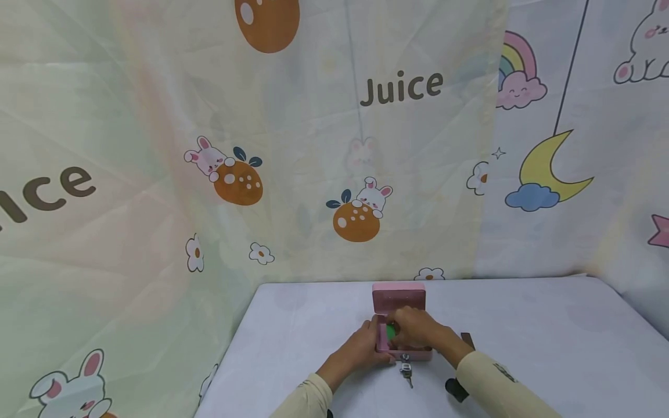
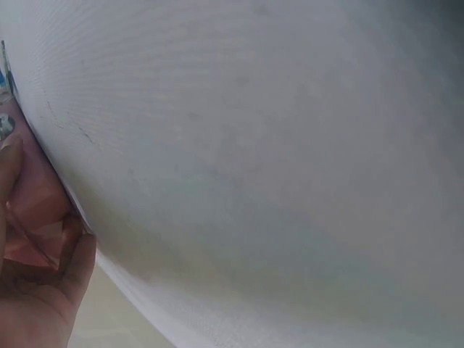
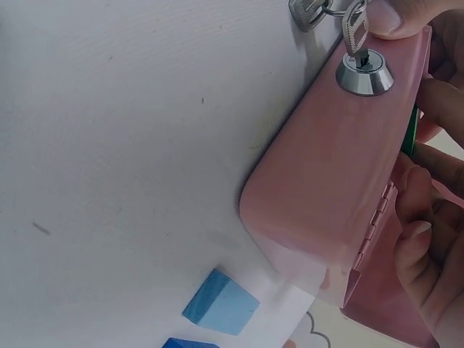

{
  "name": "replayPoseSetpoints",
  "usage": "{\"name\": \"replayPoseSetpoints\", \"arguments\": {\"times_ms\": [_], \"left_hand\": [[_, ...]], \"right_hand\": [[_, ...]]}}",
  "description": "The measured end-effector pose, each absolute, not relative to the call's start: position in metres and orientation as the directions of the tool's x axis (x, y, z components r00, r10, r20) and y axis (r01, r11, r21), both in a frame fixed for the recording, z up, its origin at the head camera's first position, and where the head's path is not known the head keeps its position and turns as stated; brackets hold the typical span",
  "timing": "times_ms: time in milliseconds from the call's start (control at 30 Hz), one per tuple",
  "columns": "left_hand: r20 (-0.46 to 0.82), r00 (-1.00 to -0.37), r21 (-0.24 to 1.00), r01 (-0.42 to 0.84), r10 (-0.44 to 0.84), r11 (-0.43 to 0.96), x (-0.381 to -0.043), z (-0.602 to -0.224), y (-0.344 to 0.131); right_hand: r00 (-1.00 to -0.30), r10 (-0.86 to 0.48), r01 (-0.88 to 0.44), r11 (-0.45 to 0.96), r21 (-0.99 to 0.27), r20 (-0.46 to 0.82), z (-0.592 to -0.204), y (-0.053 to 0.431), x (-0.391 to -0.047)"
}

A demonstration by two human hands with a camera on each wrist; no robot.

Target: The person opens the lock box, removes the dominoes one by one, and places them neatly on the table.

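A pink metal cash box (image 1: pixel 418 354) stands on the table with its lid (image 1: pixel 399 300) raised. My left hand (image 1: pixel 362 346) grips the box's left side, thumb at the front; the left wrist view shows these fingers (image 2: pixel 76 264) around a corner. My right hand (image 1: pixel 415 327) reaches into the box with bent fingers and holds a green piece (image 1: pixel 391 332). Only a green edge (image 3: pixel 411 133) shows between the fingers in the right wrist view, so its full shape is hidden. A key (image 3: pixel 355 29) sits in the front lock (image 3: pixel 365 75), with another key (image 3: pixel 307 13) hanging from it.
A light blue block (image 3: pixel 223 302) and a darker blue block (image 3: pixel 190 343) appear beside the box in the right wrist view. Dark objects (image 1: pixel 457 390) show by the right sleeve. A printed cloth (image 1: pixel 313 145) hangs behind the white table (image 1: pixel 308 313).
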State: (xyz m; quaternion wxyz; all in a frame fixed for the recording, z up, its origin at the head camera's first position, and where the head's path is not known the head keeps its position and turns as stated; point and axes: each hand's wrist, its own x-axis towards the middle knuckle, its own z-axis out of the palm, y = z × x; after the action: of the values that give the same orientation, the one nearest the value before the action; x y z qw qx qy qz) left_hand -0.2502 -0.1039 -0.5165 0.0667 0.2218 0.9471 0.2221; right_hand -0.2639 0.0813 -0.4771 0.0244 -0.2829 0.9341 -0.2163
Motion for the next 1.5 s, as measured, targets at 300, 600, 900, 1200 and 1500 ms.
{"name": "replayPoseSetpoints", "arguments": {"times_ms": [300,600,900,1200,1500], "left_hand": [[-0.027,-0.894,0.447,0.39,0.448,0.805,-0.25,-0.516,-0.104],[-0.029,-0.896,0.431,0.388,0.443,0.814,-0.25,-0.516,-0.103],[-0.013,-0.889,0.447,0.405,0.458,0.797,-0.252,-0.518,-0.103],[-0.007,-0.887,0.446,0.411,0.463,0.795,-0.251,-0.517,-0.103],[-0.007,-0.884,0.454,0.414,0.468,0.789,-0.249,-0.515,-0.103]], "right_hand": [[-0.835,-0.544,-0.522,0.741,-0.422,0.079,-0.469,0.084,-0.263],[-0.838,-0.543,-0.51,0.741,-0.438,0.058,-0.468,0.086,-0.263],[-0.842,-0.534,-0.511,0.749,-0.421,0.074,-0.468,0.09,-0.263],[-0.86,-0.507,-0.484,0.776,-0.404,0.056,-0.46,0.092,-0.26],[-0.858,-0.508,-0.488,0.768,-0.416,0.068,-0.455,0.097,-0.257]]}}
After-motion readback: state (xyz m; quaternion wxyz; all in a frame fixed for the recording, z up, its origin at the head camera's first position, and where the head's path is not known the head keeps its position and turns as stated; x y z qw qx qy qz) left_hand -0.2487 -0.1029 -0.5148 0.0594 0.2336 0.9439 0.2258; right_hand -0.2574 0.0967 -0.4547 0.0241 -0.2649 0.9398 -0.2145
